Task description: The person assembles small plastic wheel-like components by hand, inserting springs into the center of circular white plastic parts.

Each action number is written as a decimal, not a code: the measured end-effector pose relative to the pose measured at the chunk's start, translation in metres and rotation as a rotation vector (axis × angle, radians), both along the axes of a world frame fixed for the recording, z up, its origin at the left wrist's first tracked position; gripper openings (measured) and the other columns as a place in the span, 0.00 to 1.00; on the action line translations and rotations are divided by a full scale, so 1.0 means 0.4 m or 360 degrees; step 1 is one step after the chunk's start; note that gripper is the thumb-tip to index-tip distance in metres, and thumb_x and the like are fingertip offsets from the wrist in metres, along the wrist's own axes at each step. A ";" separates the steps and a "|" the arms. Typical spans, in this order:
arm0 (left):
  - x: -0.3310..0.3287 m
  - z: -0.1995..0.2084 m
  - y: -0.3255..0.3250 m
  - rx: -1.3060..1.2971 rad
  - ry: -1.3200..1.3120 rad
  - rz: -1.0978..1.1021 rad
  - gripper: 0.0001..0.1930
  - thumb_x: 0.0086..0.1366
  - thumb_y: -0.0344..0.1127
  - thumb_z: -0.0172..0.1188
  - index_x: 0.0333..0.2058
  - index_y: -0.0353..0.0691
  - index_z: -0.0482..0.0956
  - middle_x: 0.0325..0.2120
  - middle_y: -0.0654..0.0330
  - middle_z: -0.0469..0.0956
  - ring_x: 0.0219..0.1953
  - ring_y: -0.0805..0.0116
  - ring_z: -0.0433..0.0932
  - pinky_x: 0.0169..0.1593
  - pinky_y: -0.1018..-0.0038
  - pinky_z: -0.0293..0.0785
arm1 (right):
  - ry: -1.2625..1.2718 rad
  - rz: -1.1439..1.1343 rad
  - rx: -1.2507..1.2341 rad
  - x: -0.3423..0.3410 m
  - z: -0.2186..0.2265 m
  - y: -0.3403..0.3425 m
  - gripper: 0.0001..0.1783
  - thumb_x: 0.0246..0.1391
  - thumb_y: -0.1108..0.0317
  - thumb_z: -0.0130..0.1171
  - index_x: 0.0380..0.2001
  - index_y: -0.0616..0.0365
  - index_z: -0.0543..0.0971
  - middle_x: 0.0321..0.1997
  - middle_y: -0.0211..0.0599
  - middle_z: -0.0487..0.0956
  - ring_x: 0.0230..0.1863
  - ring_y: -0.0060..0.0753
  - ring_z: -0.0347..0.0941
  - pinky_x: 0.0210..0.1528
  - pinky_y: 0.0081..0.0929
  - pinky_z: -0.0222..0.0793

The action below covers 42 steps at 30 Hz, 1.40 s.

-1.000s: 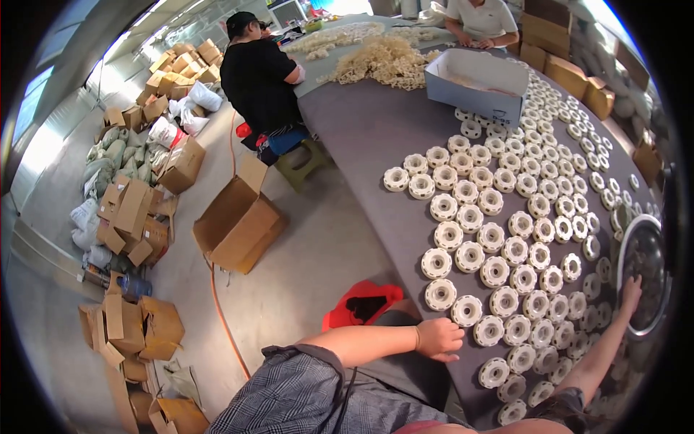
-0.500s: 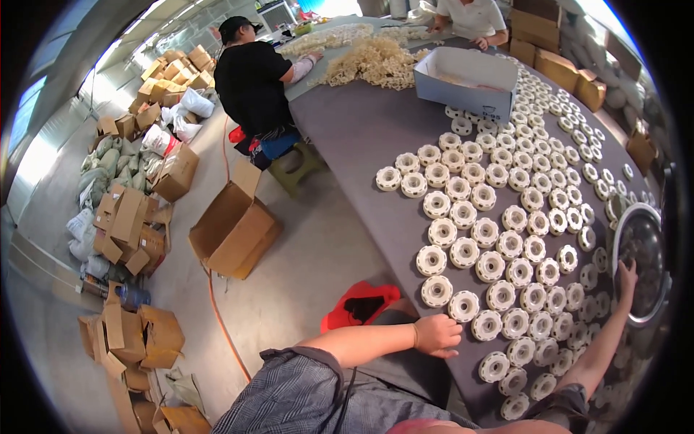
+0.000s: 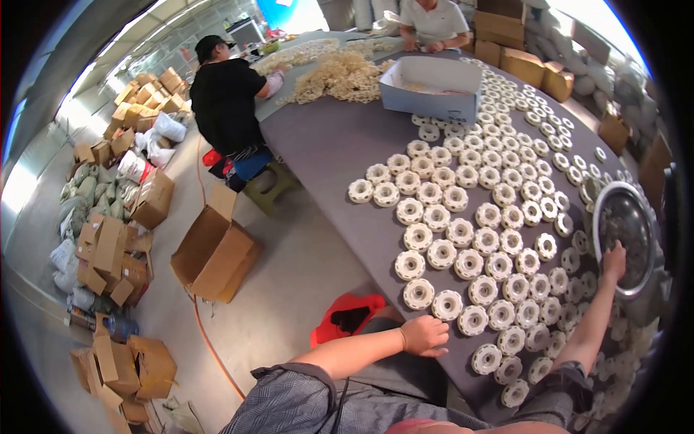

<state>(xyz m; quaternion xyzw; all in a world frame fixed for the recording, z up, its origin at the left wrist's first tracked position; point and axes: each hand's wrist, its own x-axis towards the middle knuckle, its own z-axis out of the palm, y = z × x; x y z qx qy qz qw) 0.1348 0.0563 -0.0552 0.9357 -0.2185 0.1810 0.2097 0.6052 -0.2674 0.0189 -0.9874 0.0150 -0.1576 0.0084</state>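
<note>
Rows of white, round, wheel-like parts [image 3: 470, 264] with notched rims and a centre hole cover the dark grey table [image 3: 311, 145]. My left hand [image 3: 426, 335] rests at the table's near edge, beside the closest of these parts. Its fingers are curled together, and whatever they may hold is hidden. On the right, a round metal basin [image 3: 599, 231] stands among more white parts, its contents too dim to make out. My right hand [image 3: 615, 260] reaches over the basin's near side, fingertips drawn together inside it. Anything between those fingertips is too small to name.
A pale blue open box [image 3: 426, 101] stands on the table beyond the parts, beside a heap of cream-coloured pieces [image 3: 338, 76]. Two people work at the far side. An open carton [image 3: 217, 253], a red stool-like thing [image 3: 329, 325] and an orange hose [image 3: 206, 340] are on the floor.
My right hand has gone from the basin's rim further inward, its fingers drawing together. The left hand stays curled at the table edge. The whole view has shifted slightly.
</note>
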 end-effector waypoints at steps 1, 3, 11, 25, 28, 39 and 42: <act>-0.002 0.006 0.002 0.0006 -0.0017 0.0016 0.16 0.54 0.48 0.56 0.21 0.43 0.67 0.22 0.61 0.65 0.26 0.65 0.69 0.28 0.71 0.64 | -0.0037 -0.0004 0.0009 -0.007 0.010 0.004 0.23 0.51 0.61 0.52 0.52 0.46 0.68 0.48 0.44 0.71 0.47 0.50 0.70 0.46 0.44 0.67; -0.003 0.006 0.001 0.0016 -0.0006 0.0010 0.16 0.54 0.48 0.56 0.21 0.43 0.67 0.22 0.61 0.65 0.26 0.65 0.69 0.28 0.71 0.64 | -0.0079 -0.0024 0.0018 -0.013 0.020 0.000 0.23 0.51 0.61 0.52 0.52 0.47 0.68 0.48 0.44 0.72 0.46 0.50 0.71 0.46 0.44 0.68; 0.009 0.006 -0.010 -0.0020 -0.0147 -0.0030 0.17 0.54 0.49 0.56 0.20 0.44 0.65 0.21 0.62 0.63 0.23 0.66 0.68 0.27 0.72 0.64 | -0.0446 0.0054 0.1170 0.188 -0.044 -0.217 0.13 0.49 0.58 0.51 0.33 0.54 0.76 0.26 0.37 0.77 0.27 0.36 0.72 0.27 0.31 0.64; -0.001 -0.004 -0.003 -0.0009 -0.0160 0.0064 0.18 0.54 0.52 0.55 0.20 0.43 0.67 0.21 0.61 0.64 0.24 0.66 0.69 0.28 0.72 0.65 | 0.0060 -0.0222 0.3277 0.207 0.011 -0.234 0.14 0.52 0.55 0.50 0.28 0.54 0.74 0.21 0.29 0.76 0.17 0.23 0.69 0.12 0.16 0.59; -0.002 -0.012 -0.003 -0.0028 -0.0169 0.0064 0.18 0.54 0.52 0.55 0.20 0.43 0.67 0.22 0.61 0.65 0.25 0.66 0.69 0.28 0.72 0.65 | 0.0059 -0.0161 0.3354 0.193 0.029 -0.259 0.16 0.53 0.53 0.48 0.28 0.55 0.74 0.20 0.30 0.75 0.15 0.25 0.67 0.12 0.16 0.61; -0.019 -0.027 -0.001 -0.0044 -0.0235 0.0079 0.19 0.54 0.53 0.55 0.21 0.42 0.68 0.23 0.60 0.66 0.26 0.64 0.70 0.29 0.71 0.66 | 0.0838 0.0518 0.3676 -0.463 0.049 0.025 0.12 0.56 0.60 0.46 0.38 0.56 0.72 0.36 0.37 0.76 0.28 0.26 0.74 0.12 0.19 0.65; -0.009 -0.024 -0.002 -0.0047 -0.0216 0.0072 0.20 0.54 0.54 0.54 0.21 0.42 0.68 0.23 0.60 0.66 0.26 0.64 0.70 0.29 0.71 0.66 | 0.1205 0.0201 0.3907 -0.679 0.023 0.058 0.13 0.55 0.60 0.46 0.40 0.55 0.71 0.36 0.36 0.75 0.29 0.23 0.72 0.14 0.17 0.63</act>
